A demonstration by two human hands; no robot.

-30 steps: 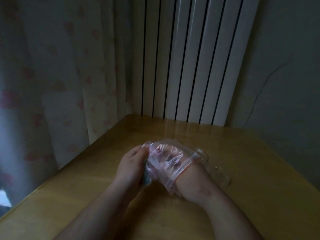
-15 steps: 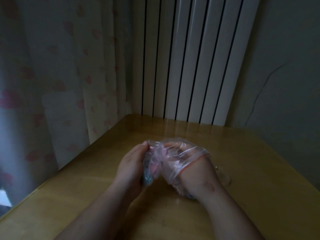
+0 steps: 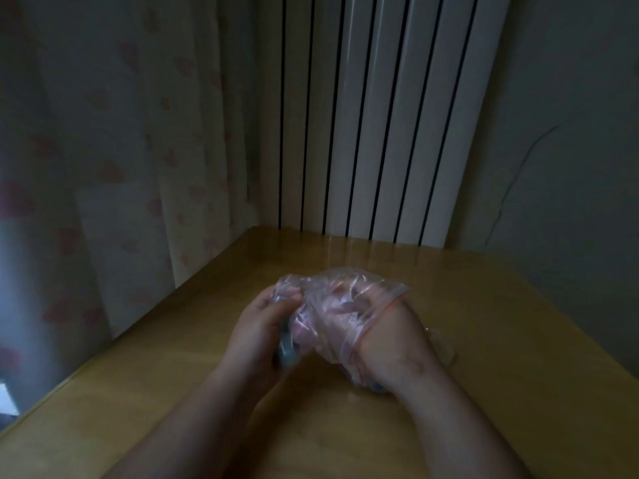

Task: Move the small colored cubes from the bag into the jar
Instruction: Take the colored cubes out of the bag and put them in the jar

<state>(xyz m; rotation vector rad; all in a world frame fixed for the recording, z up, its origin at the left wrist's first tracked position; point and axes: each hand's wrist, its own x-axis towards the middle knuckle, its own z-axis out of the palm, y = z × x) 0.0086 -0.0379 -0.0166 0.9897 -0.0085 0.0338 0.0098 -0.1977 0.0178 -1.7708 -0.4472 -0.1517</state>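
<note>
A clear plastic zip bag with a red seal strip is bunched up above the wooden table. My right hand is pushed inside it up to the wrist, its fingers hidden by crinkled plastic. My left hand grips the bag's closed end from outside. Small colored cubes show as a bluish lump by my left palm, with a further bluish bit under my right wrist. A clear jar lies mostly hidden behind my right hand.
A white radiator stands against the wall behind the table. A pale curtain with pink hearts hangs along the table's left edge. Grey wall lies to the right. The room is dim.
My right hand has slid deeper into the bag and shifted right, covering more of the jar. The bag has bunched further over it. My left hand keeps its grip.
</note>
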